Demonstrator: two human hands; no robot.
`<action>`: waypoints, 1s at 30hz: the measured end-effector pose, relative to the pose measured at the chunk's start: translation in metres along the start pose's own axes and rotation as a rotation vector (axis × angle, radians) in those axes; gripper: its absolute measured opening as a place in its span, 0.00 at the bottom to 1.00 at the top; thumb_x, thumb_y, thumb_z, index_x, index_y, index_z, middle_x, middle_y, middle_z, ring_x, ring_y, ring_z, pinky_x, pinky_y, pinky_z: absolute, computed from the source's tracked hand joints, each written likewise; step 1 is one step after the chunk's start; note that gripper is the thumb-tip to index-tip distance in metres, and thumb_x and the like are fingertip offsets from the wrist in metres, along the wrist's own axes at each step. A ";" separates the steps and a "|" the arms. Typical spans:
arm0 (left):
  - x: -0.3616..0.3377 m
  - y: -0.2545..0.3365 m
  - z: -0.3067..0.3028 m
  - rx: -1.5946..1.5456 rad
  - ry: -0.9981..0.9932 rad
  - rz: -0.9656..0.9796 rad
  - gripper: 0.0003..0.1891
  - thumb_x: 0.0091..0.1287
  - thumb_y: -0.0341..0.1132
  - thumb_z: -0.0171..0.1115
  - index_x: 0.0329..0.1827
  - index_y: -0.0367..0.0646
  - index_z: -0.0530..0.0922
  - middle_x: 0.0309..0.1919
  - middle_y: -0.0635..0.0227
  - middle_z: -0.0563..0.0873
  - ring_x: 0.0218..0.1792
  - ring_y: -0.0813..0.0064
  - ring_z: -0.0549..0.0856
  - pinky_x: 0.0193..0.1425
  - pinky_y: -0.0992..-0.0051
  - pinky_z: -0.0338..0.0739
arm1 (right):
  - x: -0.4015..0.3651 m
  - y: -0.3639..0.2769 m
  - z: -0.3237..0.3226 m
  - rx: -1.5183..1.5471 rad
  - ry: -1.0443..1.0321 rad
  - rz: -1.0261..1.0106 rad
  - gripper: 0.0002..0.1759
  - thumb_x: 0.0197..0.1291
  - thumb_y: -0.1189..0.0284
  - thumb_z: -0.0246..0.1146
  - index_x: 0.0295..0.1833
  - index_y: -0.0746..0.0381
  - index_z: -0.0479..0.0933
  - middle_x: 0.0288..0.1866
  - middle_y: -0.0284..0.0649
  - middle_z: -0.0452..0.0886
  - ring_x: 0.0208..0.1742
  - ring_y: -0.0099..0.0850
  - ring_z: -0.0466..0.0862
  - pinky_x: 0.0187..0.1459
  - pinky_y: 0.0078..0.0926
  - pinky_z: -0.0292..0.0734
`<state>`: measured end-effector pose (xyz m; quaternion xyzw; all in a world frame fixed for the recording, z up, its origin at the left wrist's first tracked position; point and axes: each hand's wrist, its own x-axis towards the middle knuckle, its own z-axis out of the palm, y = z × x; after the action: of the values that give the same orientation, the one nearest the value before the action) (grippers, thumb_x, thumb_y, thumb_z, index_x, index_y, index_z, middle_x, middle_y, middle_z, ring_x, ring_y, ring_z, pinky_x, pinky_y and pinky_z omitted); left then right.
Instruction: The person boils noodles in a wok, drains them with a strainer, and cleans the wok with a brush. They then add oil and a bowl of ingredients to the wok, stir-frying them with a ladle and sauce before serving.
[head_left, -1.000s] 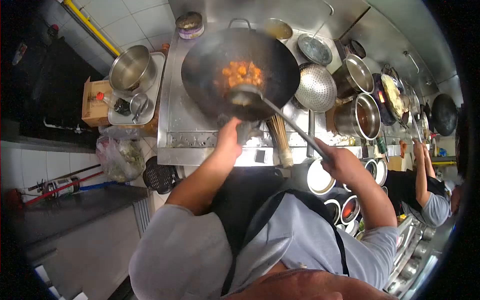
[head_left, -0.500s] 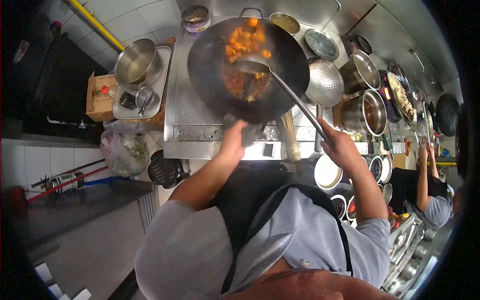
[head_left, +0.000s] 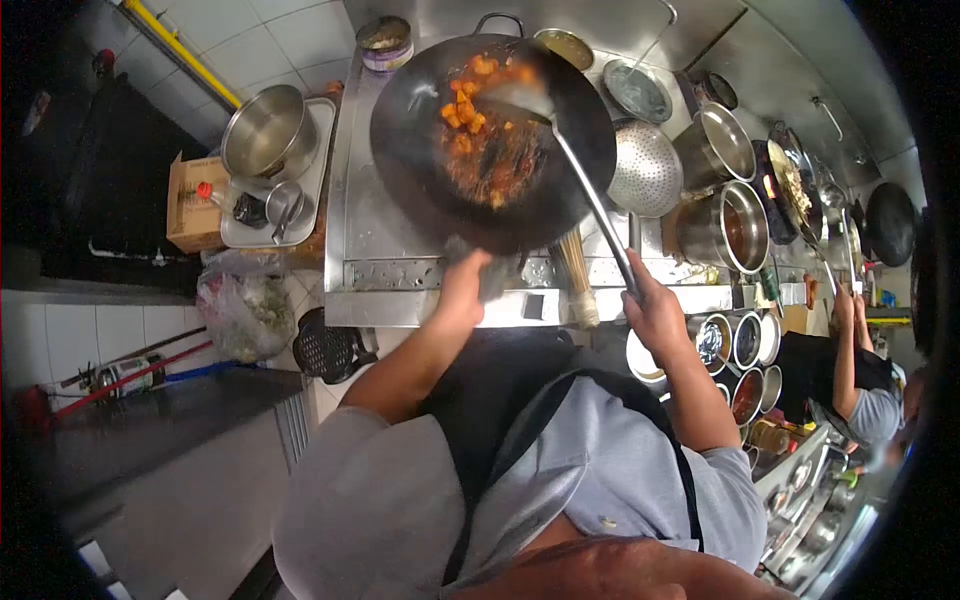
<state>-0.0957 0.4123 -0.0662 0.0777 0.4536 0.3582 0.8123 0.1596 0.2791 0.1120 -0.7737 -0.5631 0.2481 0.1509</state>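
The left hand point(head_left: 465, 285) is clenched, through a grey cloth, on the near edge of the wok point(head_left: 410, 150) on the steel table point(head_left: 350, 210). The right hand point(head_left: 650, 310) has a full grip on the long handle of the ladle point(head_left: 590, 200), whose bowl lies at the wok's far side among the orange pieces point(head_left: 465, 108). The cooking looks well along: the pieces seem coated and a dark red sauce point(head_left: 500, 165) films the wok's middle (nothing pale or raw shows in it), so probably only the last tossing and dishing out are left.
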 end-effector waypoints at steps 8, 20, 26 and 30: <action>0.007 0.063 0.062 -0.118 -0.099 -0.022 0.21 0.69 0.47 0.65 0.57 0.42 0.77 0.48 0.61 0.87 0.46 0.63 0.88 0.44 0.60 0.85 | 0.024 -0.017 0.011 0.169 0.144 0.059 0.37 0.61 0.73 0.63 0.77 0.57 0.64 0.51 0.61 0.84 0.49 0.51 0.87 0.53 0.42 0.78; 0.088 0.031 0.042 0.114 -0.009 -0.102 0.05 0.59 0.34 0.65 0.33 0.43 0.79 0.26 0.64 0.83 0.22 0.68 0.82 0.23 0.61 0.74 | 0.024 0.002 -0.001 0.061 -0.043 0.084 0.36 0.57 0.71 0.63 0.74 0.63 0.68 0.38 0.56 0.85 0.38 0.43 0.85 0.47 0.36 0.79; -0.008 0.035 0.053 -0.045 0.103 -0.034 0.04 0.59 0.32 0.64 0.31 0.43 0.80 0.28 0.63 0.83 0.24 0.69 0.83 0.24 0.68 0.76 | 0.008 -0.024 -0.062 -0.342 -0.349 -0.053 0.42 0.58 0.71 0.61 0.80 0.47 0.60 0.36 0.60 0.84 0.39 0.56 0.85 0.45 0.47 0.78; 0.052 0.031 0.024 -0.002 -0.153 -0.139 0.08 0.63 0.35 0.61 0.39 0.41 0.78 0.33 0.60 0.84 0.36 0.59 0.88 0.35 0.58 0.86 | 0.057 0.000 0.009 -0.423 -0.192 -0.138 0.43 0.58 0.74 0.56 0.81 0.50 0.55 0.33 0.55 0.83 0.35 0.54 0.84 0.38 0.52 0.78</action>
<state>-0.0752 0.4740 -0.0738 0.0725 0.3942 0.2945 0.8675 0.1686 0.3323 0.0920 -0.7205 -0.6659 0.1861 -0.0524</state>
